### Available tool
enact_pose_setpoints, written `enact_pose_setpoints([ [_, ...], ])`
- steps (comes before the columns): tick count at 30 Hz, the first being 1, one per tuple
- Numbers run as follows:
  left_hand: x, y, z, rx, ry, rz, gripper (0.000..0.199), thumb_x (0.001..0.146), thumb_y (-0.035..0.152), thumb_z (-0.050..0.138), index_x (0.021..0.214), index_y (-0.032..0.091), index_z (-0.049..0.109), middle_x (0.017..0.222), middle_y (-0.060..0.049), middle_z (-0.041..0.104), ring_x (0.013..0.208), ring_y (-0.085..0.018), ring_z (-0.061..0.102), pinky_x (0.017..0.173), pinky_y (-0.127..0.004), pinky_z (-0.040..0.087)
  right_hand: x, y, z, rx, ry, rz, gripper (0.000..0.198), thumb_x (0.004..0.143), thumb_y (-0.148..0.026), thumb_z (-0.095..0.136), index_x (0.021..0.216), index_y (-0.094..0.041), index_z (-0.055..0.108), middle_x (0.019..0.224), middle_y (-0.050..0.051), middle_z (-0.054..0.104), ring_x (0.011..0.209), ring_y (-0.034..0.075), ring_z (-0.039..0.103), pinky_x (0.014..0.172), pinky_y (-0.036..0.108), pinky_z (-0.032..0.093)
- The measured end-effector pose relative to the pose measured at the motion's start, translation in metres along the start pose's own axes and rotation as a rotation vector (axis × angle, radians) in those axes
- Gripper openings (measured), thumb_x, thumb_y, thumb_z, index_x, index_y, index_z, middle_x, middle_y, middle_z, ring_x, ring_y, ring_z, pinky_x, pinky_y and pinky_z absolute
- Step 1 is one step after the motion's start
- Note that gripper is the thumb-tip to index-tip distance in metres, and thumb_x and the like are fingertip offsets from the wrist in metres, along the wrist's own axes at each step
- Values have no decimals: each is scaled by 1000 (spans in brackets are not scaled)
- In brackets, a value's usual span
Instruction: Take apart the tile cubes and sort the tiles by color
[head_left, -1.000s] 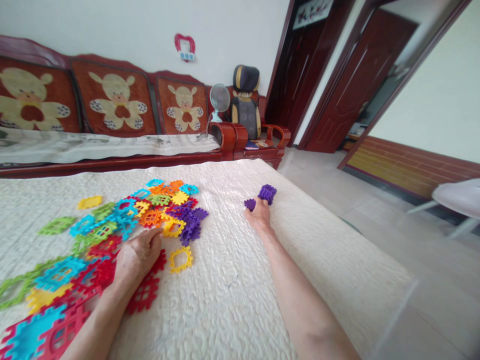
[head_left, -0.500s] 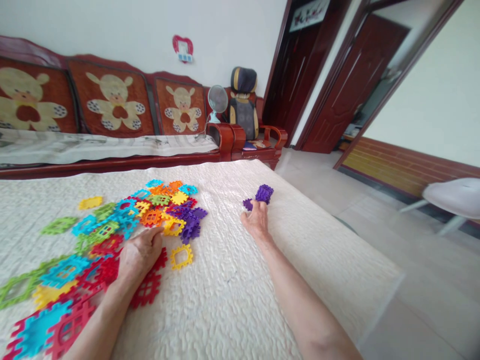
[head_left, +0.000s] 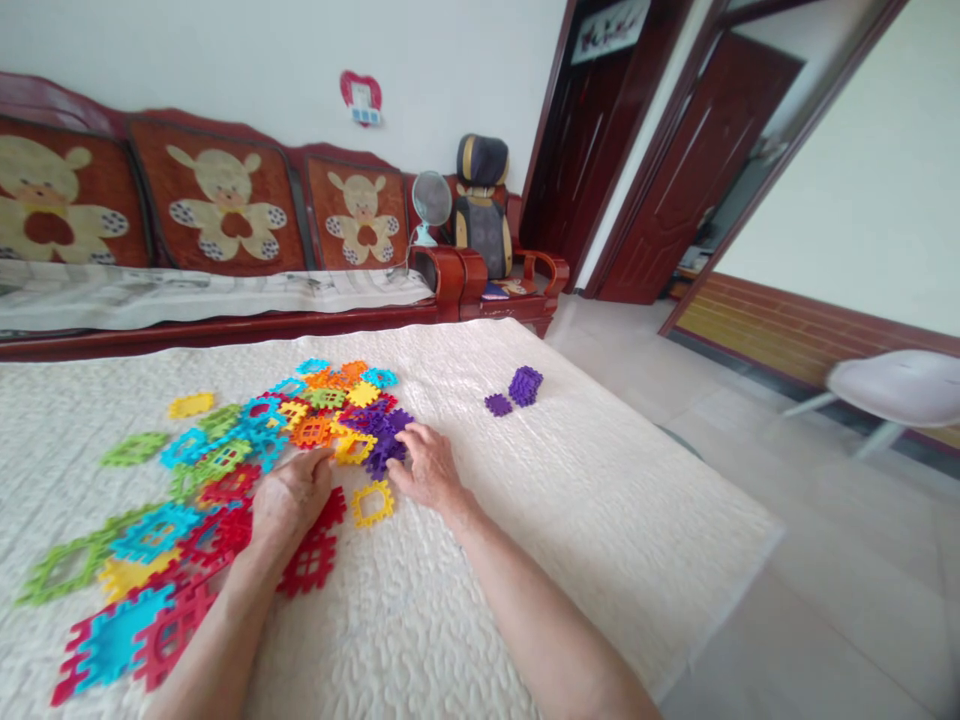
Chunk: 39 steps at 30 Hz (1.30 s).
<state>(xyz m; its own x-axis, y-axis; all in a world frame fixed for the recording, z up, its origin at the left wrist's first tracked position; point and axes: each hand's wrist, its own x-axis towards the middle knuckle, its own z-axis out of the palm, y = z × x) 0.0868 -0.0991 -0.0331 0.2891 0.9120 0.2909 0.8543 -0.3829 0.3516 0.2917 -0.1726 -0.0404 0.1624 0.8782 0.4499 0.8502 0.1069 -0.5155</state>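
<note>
Colourful interlocking plastic building pieces (head_left: 307, 432) lie heaped on a cream quilted cloth (head_left: 465, 560). My left hand (head_left: 291, 495) rests over the red pieces (head_left: 311, 562) at the heap's near side, its fingers curled closed; whatever is under them is hidden. At the heap's right edge my right hand (head_left: 429, 465) reaches to several purple pieces (head_left: 386, 440), thumb and fingers apart. Just below that hand lies a yellow frame-shaped piece (head_left: 373, 505). Farther right stands a small purple stack (head_left: 525, 385), with a single purple piece (head_left: 498, 404) beside it.
Behind the cloth-covered surface runs a wooden sofa (head_left: 442, 285) with bear cushions (head_left: 225, 195). A small fan (head_left: 431, 200) and a massage cushion on a chair (head_left: 484, 225) stand farther back. A white stool (head_left: 900, 385) is on the tiled floor at right.
My right hand has left the small purple stack and moved left to the purple pieces in the heap. The single purple piece stays by the stack. My left hand stays over the heap.
</note>
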Motion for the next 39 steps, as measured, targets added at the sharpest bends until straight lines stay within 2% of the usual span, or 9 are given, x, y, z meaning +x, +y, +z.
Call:
enact_pose_setpoints([
  [3,0,-2,3,32,14,57,39,92,32,42,110,22,75,93,-8,73,80,-22,68,65,-29,49,-2,-1,-3,-26,-59,-3,36,86,-30,66,120,-20,62,132,11,60,127,24,53,109,44,39],
  [9,1,-10,9,9,84,163,35,92,27,44,107,22,74,101,-9,71,89,-21,67,73,-30,52,-2,2,-3,0,-46,-2,34,84,-28,66,117,-19,62,130,11,60,128,24,53,108,43,39],
  [16,0,-10,13,5,139,255,34,93,30,43,107,22,72,102,-7,72,96,-21,67,80,-28,53,-4,2,-2,9,-69,-51,47,77,-34,74,120,-21,61,136,12,56,130,26,51,109,46,37],
  [20,-2,-6,12,10,139,302,36,94,29,41,112,21,70,109,-9,72,98,-22,67,87,-33,54,-4,3,-3,38,-81,-54,35,79,-26,70,113,-22,64,133,10,58,128,24,53,109,43,39],
  [23,-3,-5,12,15,127,331,36,95,28,40,114,20,69,110,-10,71,100,-24,66,92,-36,53,-3,5,-1,77,-58,-48,27,76,-16,67,103,-20,65,125,11,60,124,23,56,107,40,42],
  [31,-5,-5,13,-5,145,279,32,94,28,44,112,22,70,113,-8,71,102,-24,66,92,-35,53,0,10,5,201,8,-54,20,69,-11,63,86,-21,60,115,11,62,116,22,60,102,36,48],
  [39,-9,9,4,-20,74,157,38,96,28,39,117,21,70,121,-8,70,108,-23,64,91,-34,54,6,18,-1,298,90,-23,18,70,-11,56,85,-21,59,116,13,65,114,24,63,101,40,50],
])
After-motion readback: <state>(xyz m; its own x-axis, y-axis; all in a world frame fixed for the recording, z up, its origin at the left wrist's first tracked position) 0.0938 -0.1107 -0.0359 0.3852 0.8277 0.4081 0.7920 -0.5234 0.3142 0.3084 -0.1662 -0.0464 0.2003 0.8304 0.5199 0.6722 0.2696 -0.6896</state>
